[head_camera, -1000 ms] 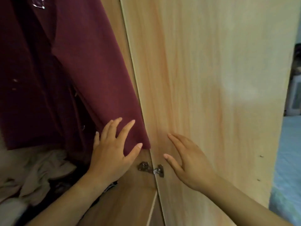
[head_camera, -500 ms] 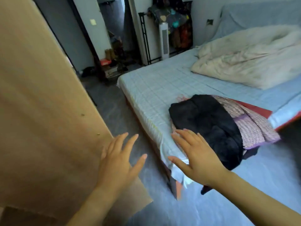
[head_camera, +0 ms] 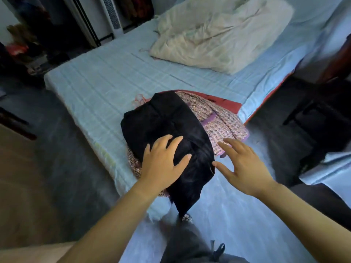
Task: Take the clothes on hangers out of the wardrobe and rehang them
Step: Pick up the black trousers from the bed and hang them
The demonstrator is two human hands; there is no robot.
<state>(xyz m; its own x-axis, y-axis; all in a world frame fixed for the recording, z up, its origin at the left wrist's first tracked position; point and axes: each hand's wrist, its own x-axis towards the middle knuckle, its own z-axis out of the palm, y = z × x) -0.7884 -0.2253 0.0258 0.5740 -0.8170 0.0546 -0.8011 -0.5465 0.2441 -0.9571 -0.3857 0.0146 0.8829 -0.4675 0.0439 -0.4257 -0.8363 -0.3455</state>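
Midway, by the look of it: clothes pile (head_camera: 167, 130) heaped at the near corner of the bed (head_camera: 106, 80), black garment (head_camera: 161, 120) on top of a pink woven one (head_camera: 218, 118) (no hangers visible from here), rehanging apparently yet to come. Left hand (head_camera: 163, 166) spread flat over the black fabric, fingers splayed, gripping nothing. Right hand (head_camera: 245, 166) open just beside the pile's edge, palm down, holding nothing, thumb reaching toward the cloth. Cream duvet (head_camera: 218, 33) bunched farther up the bed.
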